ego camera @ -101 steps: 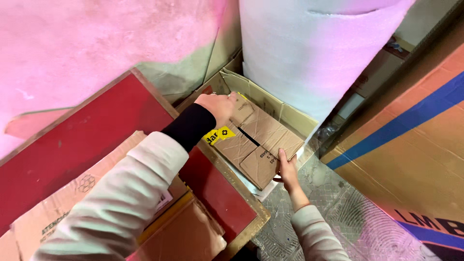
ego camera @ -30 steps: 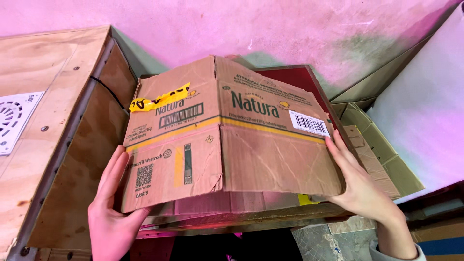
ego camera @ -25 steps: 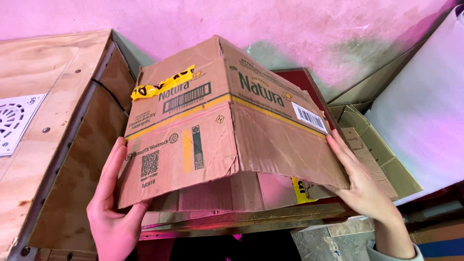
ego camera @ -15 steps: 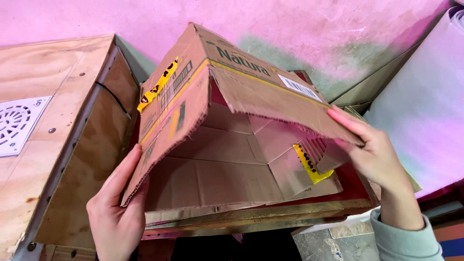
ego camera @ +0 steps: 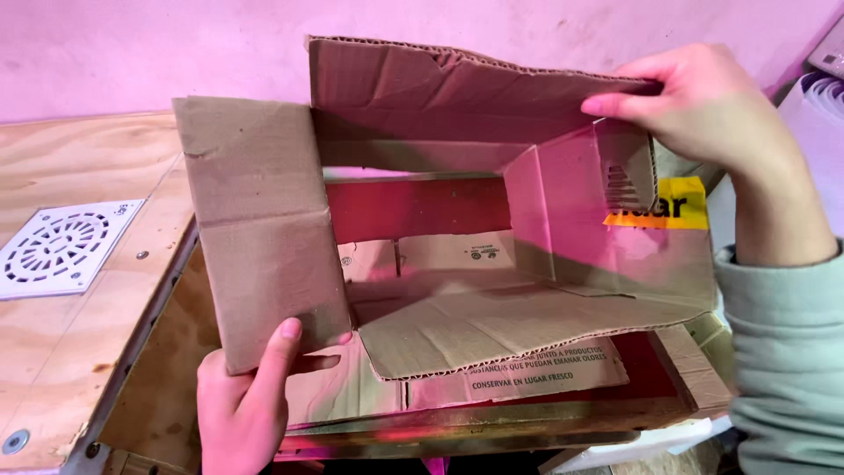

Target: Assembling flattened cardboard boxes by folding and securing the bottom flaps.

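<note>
Open-ended cardboard box [ego camera: 457, 264] held up over a red crate [ego camera: 422, 207], left hand [ego camera: 251, 405] gripping its left flap, right hand [ego camera: 703, 110] pinching the top flap, plywood bench [ego camera: 79, 158] alongside with white grate [ego camera: 61, 246]

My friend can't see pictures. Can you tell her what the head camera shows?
Two hands hold an open, empty brown cardboard box so you look right through it: the left hand grips a side flap, the right hand pinches the top flap. To the left sits a plywood crate with a white round-patterned grate.
</note>
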